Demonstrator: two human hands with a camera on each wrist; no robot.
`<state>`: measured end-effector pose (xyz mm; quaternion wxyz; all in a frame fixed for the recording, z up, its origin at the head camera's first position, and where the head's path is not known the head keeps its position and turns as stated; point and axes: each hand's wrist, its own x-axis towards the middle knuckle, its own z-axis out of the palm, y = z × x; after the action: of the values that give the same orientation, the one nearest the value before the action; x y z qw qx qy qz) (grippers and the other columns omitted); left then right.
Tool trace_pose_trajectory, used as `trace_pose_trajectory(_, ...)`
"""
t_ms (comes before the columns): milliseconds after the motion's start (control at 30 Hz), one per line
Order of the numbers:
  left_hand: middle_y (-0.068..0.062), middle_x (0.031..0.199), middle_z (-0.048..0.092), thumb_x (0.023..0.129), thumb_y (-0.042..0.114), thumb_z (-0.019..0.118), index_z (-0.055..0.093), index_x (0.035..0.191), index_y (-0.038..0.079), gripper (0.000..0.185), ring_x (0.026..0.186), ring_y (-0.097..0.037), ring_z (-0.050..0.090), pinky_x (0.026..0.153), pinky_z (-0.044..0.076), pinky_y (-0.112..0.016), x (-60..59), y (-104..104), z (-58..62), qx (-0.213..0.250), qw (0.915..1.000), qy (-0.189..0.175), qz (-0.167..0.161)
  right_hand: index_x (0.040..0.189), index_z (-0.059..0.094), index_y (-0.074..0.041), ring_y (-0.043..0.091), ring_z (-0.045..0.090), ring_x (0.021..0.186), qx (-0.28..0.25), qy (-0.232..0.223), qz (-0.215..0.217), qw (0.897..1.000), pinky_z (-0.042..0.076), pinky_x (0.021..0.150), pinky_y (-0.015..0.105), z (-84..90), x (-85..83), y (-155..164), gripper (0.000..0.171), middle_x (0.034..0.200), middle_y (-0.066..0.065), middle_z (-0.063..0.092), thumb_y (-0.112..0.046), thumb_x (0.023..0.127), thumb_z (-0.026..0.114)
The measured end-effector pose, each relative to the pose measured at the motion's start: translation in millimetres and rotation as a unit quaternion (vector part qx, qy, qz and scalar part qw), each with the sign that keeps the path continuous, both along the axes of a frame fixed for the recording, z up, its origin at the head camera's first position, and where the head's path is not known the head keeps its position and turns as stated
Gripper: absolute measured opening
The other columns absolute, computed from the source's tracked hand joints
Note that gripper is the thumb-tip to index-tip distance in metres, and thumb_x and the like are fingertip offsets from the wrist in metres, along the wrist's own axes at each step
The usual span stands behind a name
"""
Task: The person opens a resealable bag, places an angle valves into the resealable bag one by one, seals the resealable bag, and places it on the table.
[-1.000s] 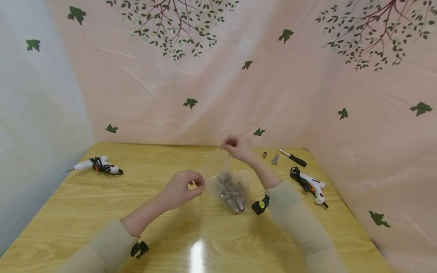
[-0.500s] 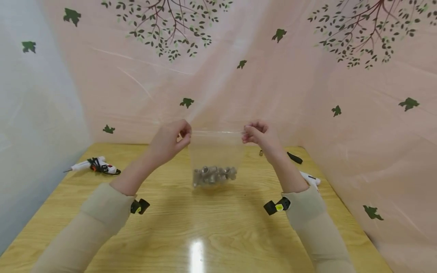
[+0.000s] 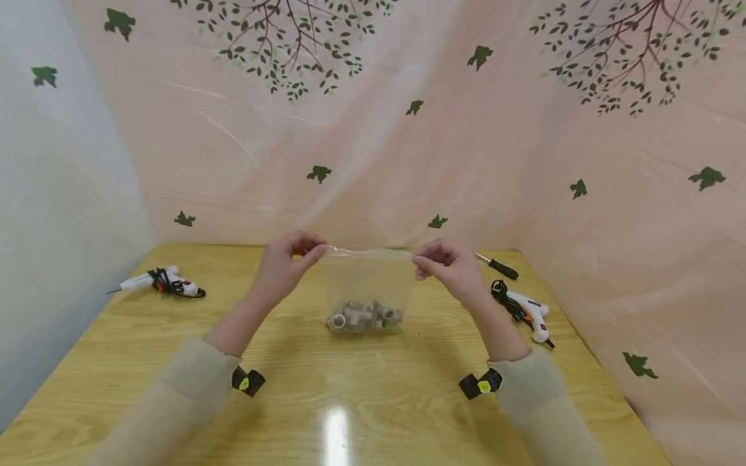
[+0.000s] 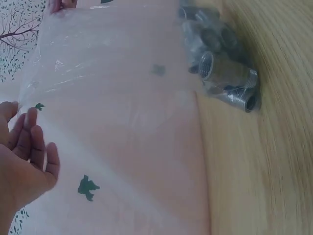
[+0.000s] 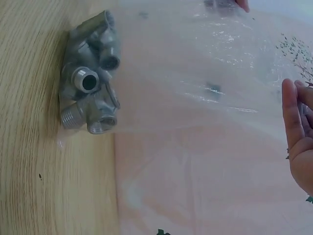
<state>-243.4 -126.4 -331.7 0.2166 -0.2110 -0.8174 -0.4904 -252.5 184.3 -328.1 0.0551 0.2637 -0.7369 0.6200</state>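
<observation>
Pink sheeting printed with green leaves and branches hangs behind a light wooden table point(image 3: 361, 414), with a pale panel along the left edge.

Left hand point(image 3: 283, 266) pinches the top left corner of a clear plastic bag point(image 3: 368, 279) between thumb and curled fingers; right hand point(image 3: 447, 265) pinches the top right corner likewise. The bag's top edge is stretched taut between them, and the bag hangs upright over the middle of the table, toward the far edge. Metal pipe fittings point(image 3: 364, 316) are heaped in its bottom, which rests on or just above the wood — head view does not settle contact.

Left wrist view: fittings point(image 4: 222, 73) show threaded ends and open bores, the film point(image 4: 112, 63) wrinkled; only the fingers point(image 4: 30, 142) show, grip hidden. Right wrist view: the fittings point(image 5: 90, 88) lie right against the wood grain.

Head view only: a white glue gun point(image 3: 160, 283) near the left edge; a second glue gun point(image 3: 524, 310) and a black-handled screwdriver point(image 3: 497, 266) near the far right corner — all well apart from the bag.
</observation>
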Motion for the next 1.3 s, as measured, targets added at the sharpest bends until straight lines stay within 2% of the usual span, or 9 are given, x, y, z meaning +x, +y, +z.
trace_pose_trajectory(100, -0.003, 0.087, 0.07, 0.09, 0.033, 0.064, 0.07, 0.095, 0.009, 0.025, 0.078, -0.016, 0.061, 0.068, 0.05, -0.025, 5.6, 0, -2.7, 0.005, 0.9985, -0.055, 0.005, 0.095, 0.065, 0.005, 0.016, 0.067, 0.067, -0.019, 0.012, 0.0, 1.0, 0.057, 0.066, 0.036, -1.5, 2.5, 0, 0.016, 0.081, 0.011, 0.067, -0.009, 0.087, 0.068)
trace_pose_trajectory(233, -0.002, 0.082, 0.071, 0.092, 0.033, 0.061, 0.071, 0.089, 0.01, 0.025, 0.078, -0.02, 0.064, 0.065, 0.051, -0.028, 13.9, 2, -5.9, -0.005, 0.9984, -0.057, -0.001, 0.094, 0.064, 0.009, 0.017, 0.067, 0.066, -0.049, 0.01, -0.006, 0.999, 0.057, 0.065, 0.037, -2.9, 3.4, 0, 0.017, 0.079, 0.013, 0.067, -0.005, 0.085, 0.068)
trace_pose_trajectory(400, -0.001, 0.079, 0.071, 0.09, 0.022, 0.065, 0.071, 0.086, 0.009, 0.015, 0.075, -0.016, 0.061, 0.068, 0.05, -0.028, 17.3, 7, -7.8, -0.031, 0.9988, 0.037, 0.007, 0.094, 0.067, 0.001, 0.008, 0.054, 0.058, 0.029, 0.039, -0.095, 0.994, 0.051, 0.055, 0.024, -1.4, 2.9, 1, 0.02, 0.073, 0.004, 0.062, -0.016, 0.085, 0.071)
trace_pose_trajectory(467, 0.0, 0.079, 0.07, 0.088, 0.018, 0.067, 0.072, 0.085, 0.008, 0.011, 0.074, -0.013, 0.059, 0.068, 0.049, -0.027, 17.2, 10, -8.2, -0.043, 0.9958, 0.079, 0.013, 0.096, 0.069, -0.007, 0.008, 0.047, 0.06, 0.091, 0.094, -0.15, 0.98, 0.044, 0.054, 0.024, 2.1, 4.9, -3, 0.019, 0.073, 0.0, 0.06, -0.022, 0.084, 0.073)
trace_pose_trajectory(567, -0.001, 0.077, 0.069, 0.086, 0.014, 0.07, 0.071, 0.084, 0.007, 0.007, 0.073, -0.013, 0.058, 0.065, 0.047, -0.027, 15.6, 15, -8.7, -0.051, 0.9897, 0.133, 0.012, 0.101, 0.07, -0.013, 0.013, 0.051, 0.078, 0.159, 0.198, -0.185, 0.949, 0.044, 0.07, 0.03, 12.5, 9.8, -19, 0.022, 0.088, 0.002, 0.064, -0.022, 0.081, 0.075)
trace_pose_trajectory(667, -0.002, 0.077, 0.067, 0.085, 0.012, 0.07, 0.07, 0.084, 0.006, 0.007, 0.073, -0.014, 0.058, 0.062, 0.046, -0.027, 13.0, 20, -8.1, -0.054, 0.9836, 0.172, 0.004, 0.105, 0.07, -0.011, 0.022, 0.053, 0.109, 0.224, 0.29, -0.15, 0.918, 0.043, 0.093, 0.043, 26.8, 12.6, -44, 0.028, 0.112, 0.006, 0.065, -0.022, 0.08, 0.076)
trace_pose_trajectory(800, -0.004, 0.077, 0.065, 0.085, 0.01, 0.07, 0.069, 0.083, 0.005, 0.005, 0.074, -0.016, 0.059, 0.063, 0.049, -0.028, 9.6, 25, -6.0, -0.058, 0.9778, 0.201, -0.005, 0.103, 0.069, -0.011, 0.021, 0.055, 0.103, 0.317, 0.315, -0.074, 0.891, 0.045, 0.091, 0.04, 41.5, 9.1, -73, 0.024, 0.103, 0.003, 0.068, -0.024, 0.084, 0.072)
trace_pose_trajectory(1033, -0.006, 0.079, 0.066, 0.085, 0.008, 0.07, 0.068, 0.084, 0.003, 0.005, 0.077, -0.018, 0.06, 0.065, 0.051, -0.031, 6.9, 25, -2.0, -0.07, 0.9726, 0.221, -0.009, 0.087, 0.068, -0.009, 0.016, 0.057, 0.078, 0.351, 0.235, 0.032, 0.906, 0.049, 0.073, 0.028, 51.8, -6.2, -93, 0.005, 0.081, -0.001, 0.065, -0.013, 0.085, 0.066)
trace_pose_trajectory(1300, -0.007, 0.081, 0.066, 0.086, 0.007, 0.068, 0.068, 0.088, 0.003, 0.004, 0.08, -0.02, 0.059, 0.071, 0.05, -0.034, 9.5, 19, 0.8, -0.09, 0.9736, 0.21, -0.001, 0.083, 0.066, -0.01, 0.015, 0.05, 0.069, 0.347, 0.234, 0.071, 0.905, 0.042, 0.063, 0.023, 52.1, -11.0, -104, 0.006, 0.074, -0.003, 0.06, -0.014, 0.087, 0.064)
